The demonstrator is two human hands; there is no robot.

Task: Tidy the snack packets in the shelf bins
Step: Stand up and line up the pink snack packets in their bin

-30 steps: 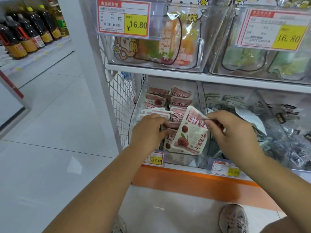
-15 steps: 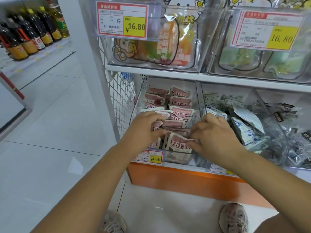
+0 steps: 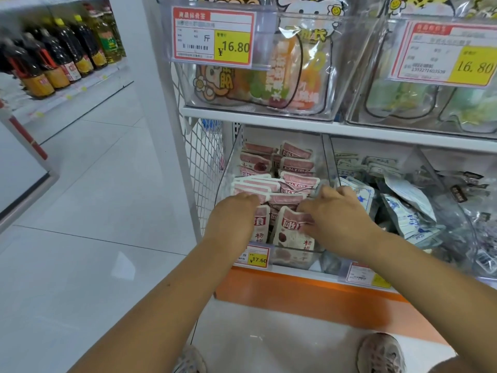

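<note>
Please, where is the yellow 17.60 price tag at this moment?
The 17.60 price tag hangs on the front edge of the lower shelf in the head view, just below the left hand and in front of the bin of pink snack packets.

Shopper's view, looking down: the left arm [image 3: 166,313] and right arm [image 3: 430,286] are bare to the frame's edge, as are the left hand [image 3: 234,219] and right hand [image 3: 341,219]. Below them are the toes of two worn grey-beige mesh trainers, the left shoe [image 3: 191,359] and right shoe [image 3: 380,354]. A bare patch of leg [image 3: 468,366] fills the bottom right corner.
</note>
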